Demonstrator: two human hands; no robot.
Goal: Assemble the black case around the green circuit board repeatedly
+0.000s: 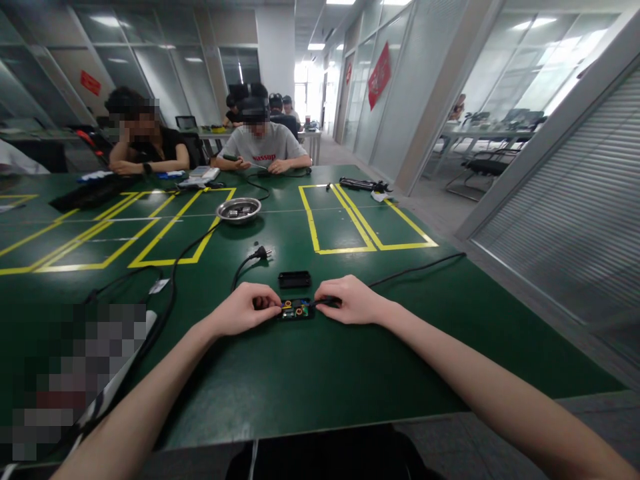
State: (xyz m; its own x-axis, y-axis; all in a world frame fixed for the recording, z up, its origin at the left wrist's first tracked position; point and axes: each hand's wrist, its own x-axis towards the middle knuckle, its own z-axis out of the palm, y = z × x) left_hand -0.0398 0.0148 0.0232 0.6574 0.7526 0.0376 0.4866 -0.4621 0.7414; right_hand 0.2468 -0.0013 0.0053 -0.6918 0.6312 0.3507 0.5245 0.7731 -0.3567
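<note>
An opened power adapter (296, 311) lies on the green table in front of me, its circuit board, with yellow-orange coils, exposed in a black lower case. At its left end my left hand (246, 308) is closed, thumb and fingers pinching the case edge. My right hand (350, 300) pinches the black cable (327, 303) where it meets the right end of the case. Just beyond sits the black case cover (295, 279), apart from both hands. A black power plug (261, 253) on a cord lies past my left hand.
A steel bowl (239, 211) with small metal parts stands farther back. Yellow tape (345, 252) marks rectangles on the green table (400, 360). Black cords run along the left, and a cable (420, 269) trails right. Two people (263, 143) sit across, one handling a tool.
</note>
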